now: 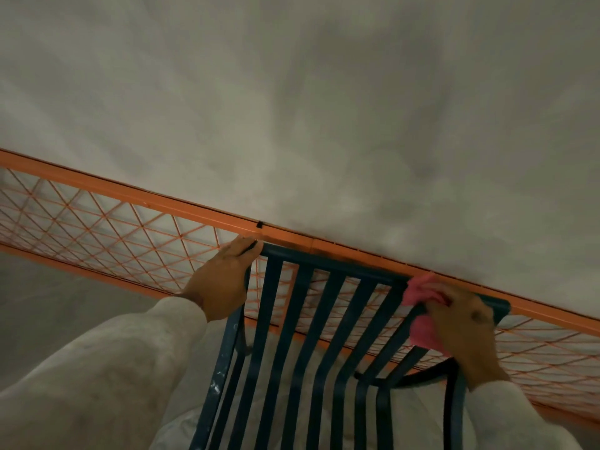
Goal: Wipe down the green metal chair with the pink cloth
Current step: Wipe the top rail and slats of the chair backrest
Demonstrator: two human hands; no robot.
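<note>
My right hand (467, 329) clamps the crumpled pink cloth (422, 332) on the slatted green metal chair's (311, 319) top rail; unwiped rail runs left toward my left hand (220, 280), closed on its corner.

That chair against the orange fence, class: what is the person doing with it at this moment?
A person is wiping the slatted metal chair. The left hand grips one end of the top rail, steadying it. The right hand presses a pink cloth onto the rail near the other end. An orange mesh fence stands just behind the chair.
</note>
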